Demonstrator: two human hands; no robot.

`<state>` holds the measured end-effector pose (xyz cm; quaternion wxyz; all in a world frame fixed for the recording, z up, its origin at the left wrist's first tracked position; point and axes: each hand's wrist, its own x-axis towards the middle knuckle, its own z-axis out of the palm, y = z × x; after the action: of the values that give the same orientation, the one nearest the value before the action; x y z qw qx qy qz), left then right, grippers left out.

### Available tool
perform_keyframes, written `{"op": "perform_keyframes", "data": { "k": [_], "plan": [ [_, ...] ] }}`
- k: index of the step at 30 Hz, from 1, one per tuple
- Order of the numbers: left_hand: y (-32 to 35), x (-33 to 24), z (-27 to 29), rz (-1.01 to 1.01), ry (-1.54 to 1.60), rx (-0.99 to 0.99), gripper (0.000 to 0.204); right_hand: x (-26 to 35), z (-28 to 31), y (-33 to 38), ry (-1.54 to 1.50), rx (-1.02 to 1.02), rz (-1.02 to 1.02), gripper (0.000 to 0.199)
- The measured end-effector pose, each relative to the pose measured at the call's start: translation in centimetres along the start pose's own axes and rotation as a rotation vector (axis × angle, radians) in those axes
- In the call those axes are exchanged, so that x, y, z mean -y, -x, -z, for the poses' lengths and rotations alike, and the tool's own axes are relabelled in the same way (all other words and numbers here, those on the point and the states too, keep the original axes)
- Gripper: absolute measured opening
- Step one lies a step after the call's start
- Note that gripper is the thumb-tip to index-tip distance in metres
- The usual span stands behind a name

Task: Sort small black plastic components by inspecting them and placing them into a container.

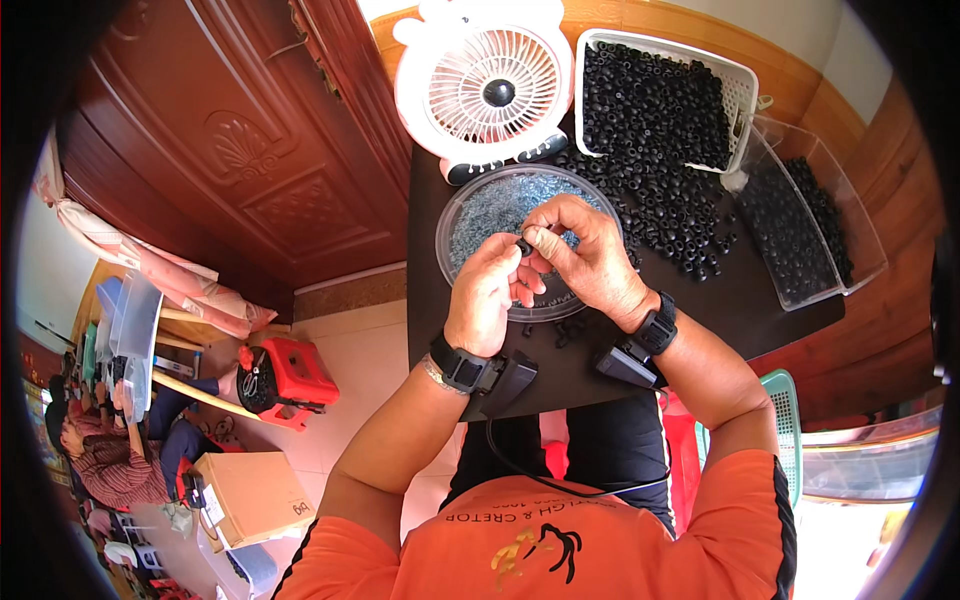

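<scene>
Over the round clear tray (441,240), my two hands meet close together. Between the thumb and fingers of my left hand (482,290) is a small black ring-shaped part (523,247). The thumb and forefinger of my right hand (592,258) are pinched together right against that part; whatever is between them is too small to make out. Many small clear bluish pieces (490,205) fill the tray beneath. A heap of loose black ring-shaped parts (672,215) spreads over the dark table just right of the tray.
A white fan (480,120) stands behind the tray. To its right, a white basket (738,105) of black parts lies tipped toward the heap. A clear bin (862,245) with more black parts sits at the table's right. At far left, another person (125,465) sits near a cardboard box (258,497).
</scene>
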<state>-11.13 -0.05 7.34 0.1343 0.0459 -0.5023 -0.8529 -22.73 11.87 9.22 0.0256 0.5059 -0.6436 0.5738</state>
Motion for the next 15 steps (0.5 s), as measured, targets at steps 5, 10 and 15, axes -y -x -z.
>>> {"op": "perform_keyframes", "data": {
  "k": [5, 10, 15],
  "plan": [
    [-0.1, 0.3, 0.6, -0.015, 0.019, -0.010, 0.026, 0.0, 0.3, -0.2, 0.141, 0.006, 0.202, 0.018],
    [-0.1, 0.0, 0.3, -0.016, 0.028, -0.037, 0.025, 0.9, 0.1, 0.0, 0.263, 0.021, 0.224, 0.035],
    [0.1, 0.2, 0.5, -0.011, 0.012, 0.024, 0.026, 0.9, 0.2, 0.0, 0.330, 0.016, 0.244, 0.037]
  ]
}}
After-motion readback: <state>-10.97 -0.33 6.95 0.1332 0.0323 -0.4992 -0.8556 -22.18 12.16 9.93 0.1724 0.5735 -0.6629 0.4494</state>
